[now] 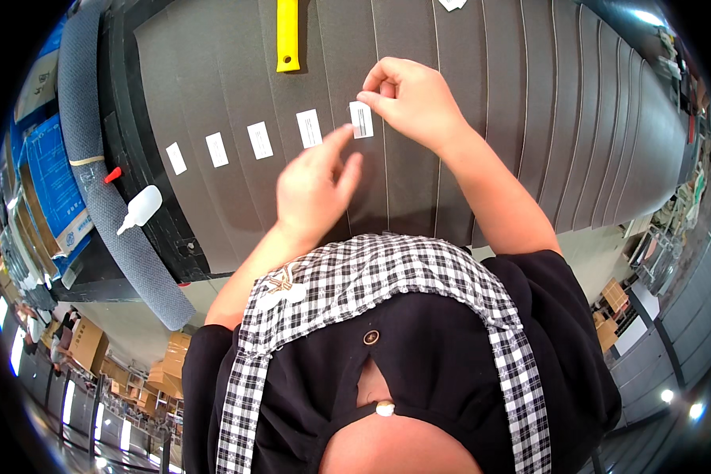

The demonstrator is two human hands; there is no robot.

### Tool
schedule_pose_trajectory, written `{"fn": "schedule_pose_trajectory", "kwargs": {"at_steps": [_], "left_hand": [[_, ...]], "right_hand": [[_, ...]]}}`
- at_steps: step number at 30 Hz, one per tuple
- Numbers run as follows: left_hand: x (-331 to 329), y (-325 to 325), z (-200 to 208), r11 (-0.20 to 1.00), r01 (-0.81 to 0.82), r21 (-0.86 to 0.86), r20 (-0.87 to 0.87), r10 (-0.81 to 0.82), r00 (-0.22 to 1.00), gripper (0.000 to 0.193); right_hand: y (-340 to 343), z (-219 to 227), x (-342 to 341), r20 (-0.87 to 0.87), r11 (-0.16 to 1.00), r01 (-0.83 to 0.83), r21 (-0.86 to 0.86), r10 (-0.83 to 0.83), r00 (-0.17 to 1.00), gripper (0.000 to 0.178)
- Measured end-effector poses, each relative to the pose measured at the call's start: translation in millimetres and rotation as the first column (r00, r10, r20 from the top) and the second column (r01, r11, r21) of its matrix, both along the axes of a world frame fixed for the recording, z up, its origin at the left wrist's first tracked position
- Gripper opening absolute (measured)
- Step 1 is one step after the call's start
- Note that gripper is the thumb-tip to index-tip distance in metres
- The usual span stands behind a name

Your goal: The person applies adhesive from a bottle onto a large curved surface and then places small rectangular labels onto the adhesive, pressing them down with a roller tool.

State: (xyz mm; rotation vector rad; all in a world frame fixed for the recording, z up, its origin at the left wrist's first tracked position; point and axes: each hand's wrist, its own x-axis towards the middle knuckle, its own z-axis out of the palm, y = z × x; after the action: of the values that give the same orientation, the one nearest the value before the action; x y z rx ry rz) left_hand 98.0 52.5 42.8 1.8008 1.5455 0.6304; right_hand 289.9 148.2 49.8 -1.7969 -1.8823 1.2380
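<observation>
Head view: White printed label lies on dark brown panels, directly below the right hand's bent fingers; whether they grip its top edge cannot be determined. Left hand: fingers open, index fingertip by the label's left edge, contact unclear. Yellow handle lies beyond the left fingers.

Black table in front of me, its bare edge showing at my left. Dark grey-brown sheets spread over it, overlapping toward my right. Grey textured roll along the left edge, white squeeze bottle beside it. On the sheets: white labels in a row, a yellow handle farther from me
</observation>
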Motion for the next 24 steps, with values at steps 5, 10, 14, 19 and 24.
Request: {"fn": "schedule_pose_trajectory", "kwargs": {"at_steps": [5, 10, 14, 19, 24], "left_hand": [[-20, 74, 3, 0.976, -0.152, 0.156, -0.236, 0.187, 0.954, 0.045], [-17, 127, 5, 0.974, -0.211, -0.080, -0.500, 0.144, 0.854, 0.049], [-21, 126, 6, 0.959, -0.275, -0.072, -0.397, 0.225, 0.890, 0.042], [-27, 60, 28, 0.958, -0.253, -0.135, 0.022, 0.259, 0.966, 0.033], [5, -37, 26, 0.983, -0.140, -0.123, 0.075, 0.150, 0.986, 0.040]], "right_hand": [[-3, 2, 11, -0.157, 0.978, 0.201, -0.053, -0.207, 0.966, 0.014], [-18, 7, 18, -0.411, 0.936, 0.340, -0.091, -0.346, 0.843, 0.015], [-34, 9, 30, -0.406, 0.933, 0.332, -0.141, -0.360, 0.840, 0.015], [-76, 27, 29, -0.433, 0.988, 0.087, -0.129, -0.136, 0.891, 0.027], [-116, 20, -19, -0.559, 1.000, 0.011, 0.002, -0.008, 0.829, 0.060]]}}
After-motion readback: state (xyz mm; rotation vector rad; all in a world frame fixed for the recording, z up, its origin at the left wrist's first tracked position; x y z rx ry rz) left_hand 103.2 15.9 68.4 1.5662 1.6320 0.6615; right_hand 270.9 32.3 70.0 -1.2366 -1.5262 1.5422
